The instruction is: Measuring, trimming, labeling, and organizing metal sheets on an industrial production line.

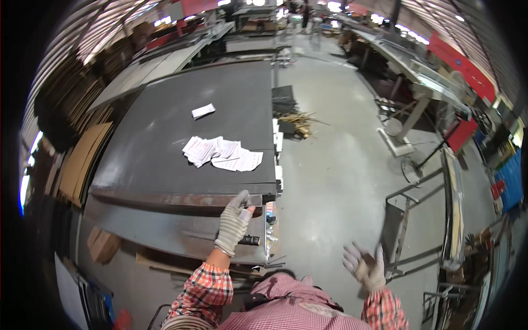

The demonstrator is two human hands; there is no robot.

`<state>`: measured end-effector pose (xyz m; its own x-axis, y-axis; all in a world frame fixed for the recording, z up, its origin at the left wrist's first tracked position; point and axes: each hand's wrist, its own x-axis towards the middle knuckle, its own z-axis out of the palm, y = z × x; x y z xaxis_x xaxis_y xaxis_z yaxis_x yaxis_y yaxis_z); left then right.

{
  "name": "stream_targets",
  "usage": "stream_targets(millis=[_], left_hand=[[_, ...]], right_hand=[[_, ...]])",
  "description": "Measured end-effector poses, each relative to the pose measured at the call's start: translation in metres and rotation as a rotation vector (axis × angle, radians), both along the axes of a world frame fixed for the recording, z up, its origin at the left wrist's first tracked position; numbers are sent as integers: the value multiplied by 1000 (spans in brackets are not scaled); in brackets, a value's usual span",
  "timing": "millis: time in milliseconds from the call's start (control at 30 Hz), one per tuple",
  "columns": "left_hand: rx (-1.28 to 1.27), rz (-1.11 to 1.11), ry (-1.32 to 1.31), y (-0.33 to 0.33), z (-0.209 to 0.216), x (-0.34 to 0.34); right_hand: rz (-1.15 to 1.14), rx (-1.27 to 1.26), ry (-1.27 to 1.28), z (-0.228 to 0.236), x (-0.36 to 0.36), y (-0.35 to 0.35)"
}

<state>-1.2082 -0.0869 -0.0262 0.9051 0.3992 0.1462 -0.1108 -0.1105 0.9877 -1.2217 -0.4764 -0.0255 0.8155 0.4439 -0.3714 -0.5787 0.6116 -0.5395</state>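
My left hand [235,220], in a striped work glove with the thumb tip uncovered, reaches to the front edge of a dark grey table [143,148]. Its fingers are extended, beside a rusty metal strip [165,199] along that edge; whether they touch it I cannot tell. Beneath the wrist, on a lower metal shelf [137,220], lies a black cylindrical handle [251,240]. My right hand [367,268], also gloved, hangs above the floor to the right with its fingers spread and nothing in them. A loose pile of white printed slips [220,153] rests on the tabletop.
Farther back on the table lies a small white bundle [203,111]. Cardboard sheets [82,162] lean at the left, with a brown box [103,245] lower down. A metal-framed cart [418,220] stands right of my right hand. Thin strips [300,124] stick out past the table's right side.
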Motion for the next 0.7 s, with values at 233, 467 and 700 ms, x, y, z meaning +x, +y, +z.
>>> stream_targets(millis=[233,467,700], left_hand=[[141,384,-95,63,29,9],[507,684,310,151,51,77],[671,750,595,234,-8,123]], right_hand=[[603,276,-3,30,204,186],[735,294,271,4,247,272],[884,214,253,7,264,356]])
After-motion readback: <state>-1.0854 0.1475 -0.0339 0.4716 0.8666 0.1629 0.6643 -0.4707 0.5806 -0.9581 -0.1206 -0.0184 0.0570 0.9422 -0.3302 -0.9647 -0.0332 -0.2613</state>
